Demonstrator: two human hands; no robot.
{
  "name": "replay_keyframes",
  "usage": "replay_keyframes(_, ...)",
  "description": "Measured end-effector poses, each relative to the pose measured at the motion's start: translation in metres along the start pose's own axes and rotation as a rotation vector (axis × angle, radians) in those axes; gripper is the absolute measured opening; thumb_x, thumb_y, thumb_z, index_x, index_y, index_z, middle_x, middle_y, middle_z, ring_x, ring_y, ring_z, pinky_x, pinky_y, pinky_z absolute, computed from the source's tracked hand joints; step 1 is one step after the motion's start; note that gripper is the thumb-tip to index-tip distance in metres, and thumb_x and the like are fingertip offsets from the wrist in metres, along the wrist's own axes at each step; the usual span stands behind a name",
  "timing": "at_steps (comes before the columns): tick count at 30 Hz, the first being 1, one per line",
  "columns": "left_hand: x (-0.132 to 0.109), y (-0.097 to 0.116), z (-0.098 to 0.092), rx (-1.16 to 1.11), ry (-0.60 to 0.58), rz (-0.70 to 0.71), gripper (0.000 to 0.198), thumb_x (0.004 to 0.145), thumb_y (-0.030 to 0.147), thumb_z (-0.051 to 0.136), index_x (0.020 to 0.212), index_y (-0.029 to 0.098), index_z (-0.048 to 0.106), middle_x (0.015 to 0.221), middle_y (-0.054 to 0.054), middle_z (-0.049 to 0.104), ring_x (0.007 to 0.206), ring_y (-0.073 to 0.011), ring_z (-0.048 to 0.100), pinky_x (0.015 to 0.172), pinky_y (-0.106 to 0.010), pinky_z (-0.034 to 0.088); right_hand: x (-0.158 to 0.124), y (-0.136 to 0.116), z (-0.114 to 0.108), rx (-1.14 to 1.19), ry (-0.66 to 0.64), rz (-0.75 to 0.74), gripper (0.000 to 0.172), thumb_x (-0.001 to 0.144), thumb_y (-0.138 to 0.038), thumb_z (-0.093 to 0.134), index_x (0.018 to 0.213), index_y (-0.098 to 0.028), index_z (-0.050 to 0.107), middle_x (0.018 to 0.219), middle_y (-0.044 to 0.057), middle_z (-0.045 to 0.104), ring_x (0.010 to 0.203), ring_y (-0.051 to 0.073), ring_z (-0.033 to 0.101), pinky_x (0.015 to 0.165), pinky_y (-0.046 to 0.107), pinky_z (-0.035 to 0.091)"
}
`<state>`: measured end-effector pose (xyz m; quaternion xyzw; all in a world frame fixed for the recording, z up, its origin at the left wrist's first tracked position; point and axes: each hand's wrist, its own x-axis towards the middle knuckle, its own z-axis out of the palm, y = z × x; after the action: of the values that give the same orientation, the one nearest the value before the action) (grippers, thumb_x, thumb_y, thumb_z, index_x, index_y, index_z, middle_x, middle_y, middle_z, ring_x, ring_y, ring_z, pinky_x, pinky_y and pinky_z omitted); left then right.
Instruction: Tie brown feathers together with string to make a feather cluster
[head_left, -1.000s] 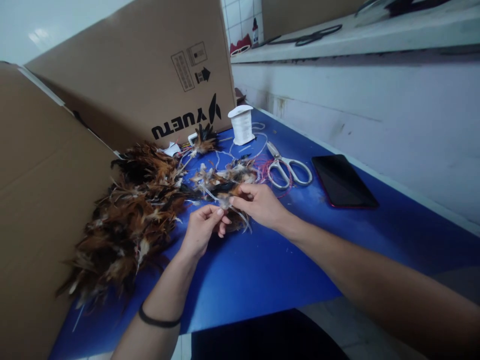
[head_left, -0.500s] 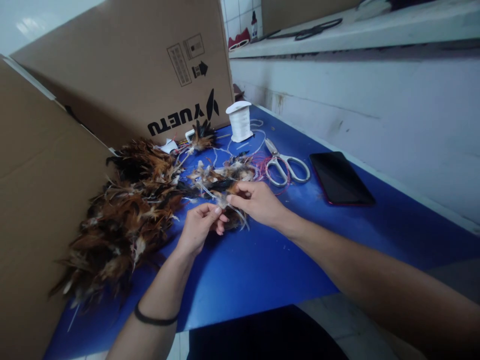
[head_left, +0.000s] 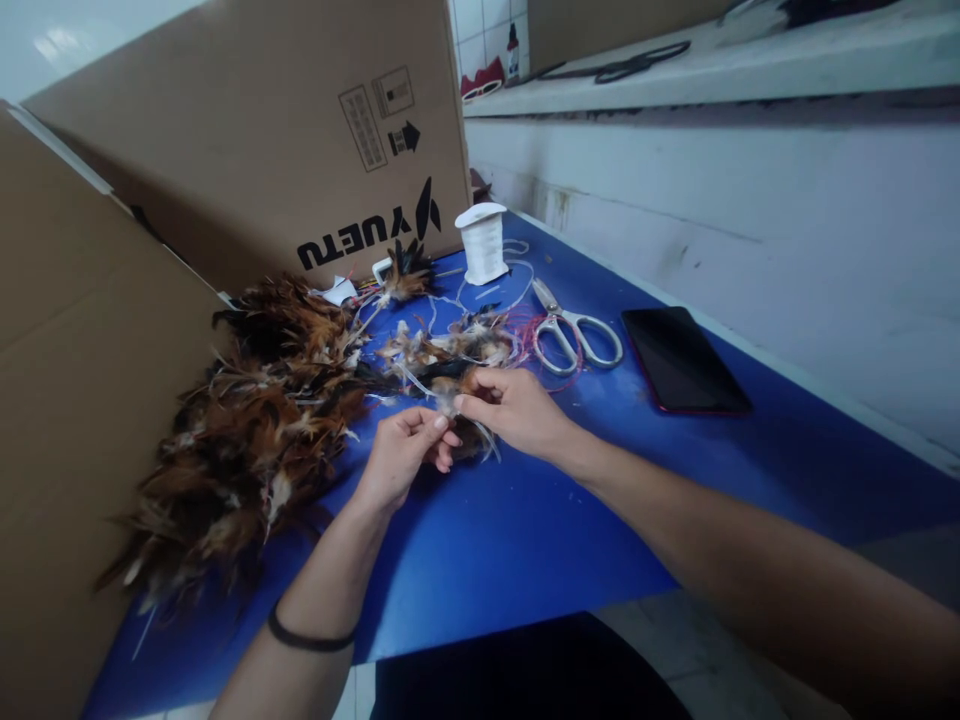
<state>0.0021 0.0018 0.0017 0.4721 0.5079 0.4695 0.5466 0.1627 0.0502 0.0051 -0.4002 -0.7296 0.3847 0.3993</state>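
Observation:
My left hand (head_left: 401, 458) and my right hand (head_left: 510, 408) meet over the blue table (head_left: 525, 540), both pinched on a small bundle of feathers (head_left: 448, 398) with pale strands hanging from it. A big heap of brown, black and white feathers (head_left: 247, 430) lies just left of my left hand. More loose feathers and white thread (head_left: 450, 345) lie right behind my fingers. A white spool of thread (head_left: 482, 243) stands farther back.
Scissors (head_left: 574, 335) with pale handles lie right of the feathers, on red string. A dark phone (head_left: 682, 358) rests near the wall. Cardboard boxes (head_left: 262, 140) close off the left and back. A ledge (head_left: 675, 70) above the wall carries a black cable and small items.
Both hands stay pinched on the feather bundle, with only slight finger movement. The view has shifted a little.

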Motion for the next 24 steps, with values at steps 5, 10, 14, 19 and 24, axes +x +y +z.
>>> replay_keyframes(5,0.000,-0.001,-0.001,0.026,0.000,0.006,0.027,0.072,0.035,0.070,0.070,0.010,0.060,0.059,-0.003,0.065,0.041,-0.0068,0.053,0.043,-0.019,0.045,-0.001,-0.001,0.001,-0.008,-0.005,-0.006,0.018,0.076,-0.027,0.055,0.061,-0.016,0.053,0.054,-0.005,0.046,0.052,0.007,0.040,0.050,0.021,0.030)
replay_keyframes(10,0.002,0.000,-0.007,0.010,0.050,0.064,0.024,0.071,0.033,0.071,0.070,0.010,0.062,0.061,-0.003,0.065,0.042,-0.0064,0.052,0.043,-0.019,0.043,0.002,0.000,-0.006,0.029,0.005,-0.046,0.022,0.080,-0.032,0.052,0.070,-0.015,0.060,0.058,-0.003,0.053,0.053,0.008,0.045,0.052,0.022,0.033)
replay_keyframes(14,0.005,0.004,-0.014,-0.098,0.165,0.161,0.020,0.071,0.029,0.071,0.075,0.011,0.063,0.063,-0.001,0.066,0.042,-0.0047,0.051,0.044,-0.017,0.042,0.004,0.001,-0.019,-0.092,0.065,-0.059,0.013,0.078,-0.024,0.055,0.075,-0.016,0.063,0.064,-0.001,0.061,0.055,0.008,0.051,0.056,0.023,0.036)
replay_keyframes(19,0.007,0.008,-0.017,-0.212,0.273,0.190,0.022,0.067,0.029,0.074,0.073,0.012,0.062,0.060,0.000,0.064,0.041,-0.0044,0.049,0.042,-0.016,0.039,0.003,0.003,-0.029,-0.430,-0.038,-0.031,0.013,0.075,-0.017,0.054,0.067,-0.018,0.064,0.059,-0.001,0.061,0.053,0.010,0.051,0.054,0.024,0.033)
replay_keyframes(24,0.006,0.009,-0.015,-0.235,0.269,0.174,0.024,0.064,0.029,0.076,0.072,0.012,0.061,0.060,0.000,0.064,0.041,-0.0047,0.049,0.041,-0.017,0.039,0.000,0.002,-0.024,-0.610,-0.206,0.085,0.014,0.073,-0.027,0.059,0.062,-0.019,0.063,0.058,0.001,0.061,0.054,0.013,0.053,0.050,0.025,0.030)
